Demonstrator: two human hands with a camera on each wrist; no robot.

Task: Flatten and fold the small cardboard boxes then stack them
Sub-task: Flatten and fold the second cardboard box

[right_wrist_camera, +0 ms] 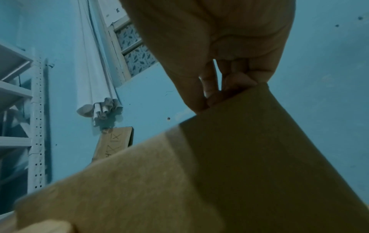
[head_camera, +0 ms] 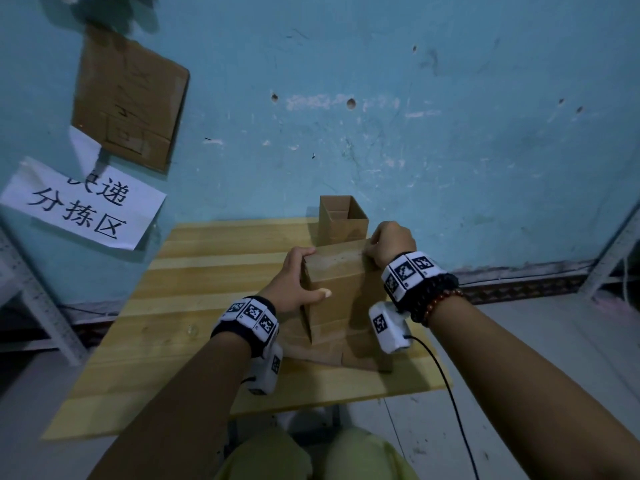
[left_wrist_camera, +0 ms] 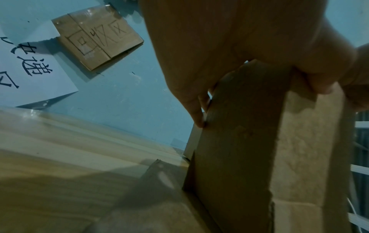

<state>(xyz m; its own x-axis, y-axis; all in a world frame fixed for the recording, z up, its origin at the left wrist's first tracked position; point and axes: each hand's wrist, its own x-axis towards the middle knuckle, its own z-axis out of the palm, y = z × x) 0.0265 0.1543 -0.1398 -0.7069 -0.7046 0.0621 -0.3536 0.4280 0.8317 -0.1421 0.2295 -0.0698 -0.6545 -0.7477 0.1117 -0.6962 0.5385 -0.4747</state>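
A brown cardboard box [head_camera: 337, 289] stands upright over the wooden table [head_camera: 194, 306], partly squeezed flat. My left hand [head_camera: 298, 282] grips its left edge, thumb across the front face and fingers over the top corner. My right hand [head_camera: 389, 242] pinches the top right corner with curled fingers. The left wrist view shows the left hand [left_wrist_camera: 239, 47] clamped on the box's [left_wrist_camera: 249, 149] narrow side. In the right wrist view, the right hand's fingertips [right_wrist_camera: 211, 97] nip the box's [right_wrist_camera: 229, 157] upper edge. Flattened cardboard [head_camera: 349, 351] lies on the table under it. Behind stands a second box [head_camera: 343, 221], open-topped.
The blue wall [head_camera: 415, 116] rises just behind the table. A cardboard sign [head_camera: 128, 102] and a white paper notice [head_camera: 83, 206] hang on it at the left. White metal shelving [head_camera: 38, 306] flanks the table's left; another rack post [head_camera: 613, 254] stands at the right.
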